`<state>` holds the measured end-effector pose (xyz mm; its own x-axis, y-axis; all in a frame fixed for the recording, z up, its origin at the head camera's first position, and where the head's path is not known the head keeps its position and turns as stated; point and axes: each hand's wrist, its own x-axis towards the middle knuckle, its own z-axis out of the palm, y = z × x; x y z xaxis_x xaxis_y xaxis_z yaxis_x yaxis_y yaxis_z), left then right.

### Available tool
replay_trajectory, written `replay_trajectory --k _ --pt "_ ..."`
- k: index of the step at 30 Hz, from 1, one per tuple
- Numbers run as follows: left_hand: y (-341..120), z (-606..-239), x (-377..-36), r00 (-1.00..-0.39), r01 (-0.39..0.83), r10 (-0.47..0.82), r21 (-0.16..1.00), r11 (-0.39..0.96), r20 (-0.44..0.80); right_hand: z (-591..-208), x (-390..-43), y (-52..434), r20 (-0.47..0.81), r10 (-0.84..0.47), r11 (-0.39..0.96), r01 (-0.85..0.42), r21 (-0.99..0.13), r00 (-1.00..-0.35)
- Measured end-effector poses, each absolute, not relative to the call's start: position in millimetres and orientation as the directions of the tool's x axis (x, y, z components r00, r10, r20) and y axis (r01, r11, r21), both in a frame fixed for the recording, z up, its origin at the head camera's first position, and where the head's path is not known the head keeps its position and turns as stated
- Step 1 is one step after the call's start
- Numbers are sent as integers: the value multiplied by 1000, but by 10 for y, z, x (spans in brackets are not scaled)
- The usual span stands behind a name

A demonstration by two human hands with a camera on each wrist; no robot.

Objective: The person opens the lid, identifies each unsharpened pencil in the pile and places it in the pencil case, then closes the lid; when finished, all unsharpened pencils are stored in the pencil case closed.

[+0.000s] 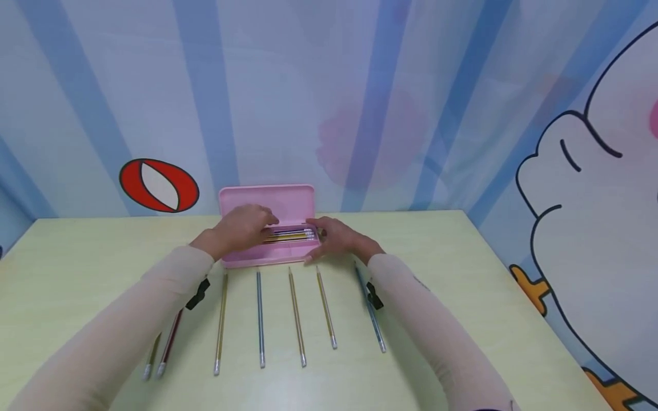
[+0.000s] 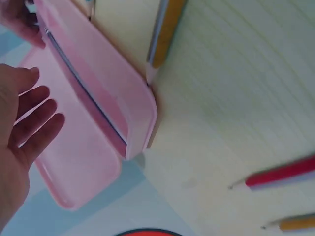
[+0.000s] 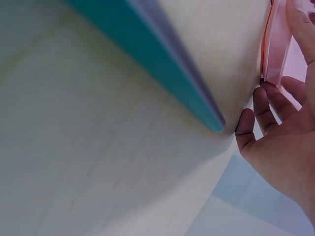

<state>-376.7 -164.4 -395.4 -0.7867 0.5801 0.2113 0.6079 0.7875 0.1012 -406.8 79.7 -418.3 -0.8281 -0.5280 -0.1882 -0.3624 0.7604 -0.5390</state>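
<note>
Fingers [image 1: 267, 220] of both hands rest on the open pink pencil case [image 1: 267, 202].

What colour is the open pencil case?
The pencil case is pink, clearest in the head view.

Bright, even light; blurred wrist views

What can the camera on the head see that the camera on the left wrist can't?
Only the head view shows both sleeved arms, the right hand at the case's right end, the pencils lying inside the case, and the whole row of pencils on the table. Only the left wrist view shows the case's end corner from close up and the sharpened tip of the yellow pencil right beside it. Both show the open pink pencil case and the left hand with straight fingers over it.
</note>
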Motion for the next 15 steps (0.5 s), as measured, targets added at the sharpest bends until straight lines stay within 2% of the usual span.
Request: replay_trajectory --k 8,11,15 --pt "-1980 -3692 -3696 -808 506 454 48 861 376 -4146 -4086 785 -177 -544 754 -385 -532 -820" --pt "-2051 -3688 -3696 -832 469 438 11 883 341 -4141 -4078 789 -167 -544 750 -388 -535 -822" --pt "-2045 -3741 -3676 -873 436 433 -37 899 223 -4183 -4062 807 -175 -532 756 -371 -539 -829"
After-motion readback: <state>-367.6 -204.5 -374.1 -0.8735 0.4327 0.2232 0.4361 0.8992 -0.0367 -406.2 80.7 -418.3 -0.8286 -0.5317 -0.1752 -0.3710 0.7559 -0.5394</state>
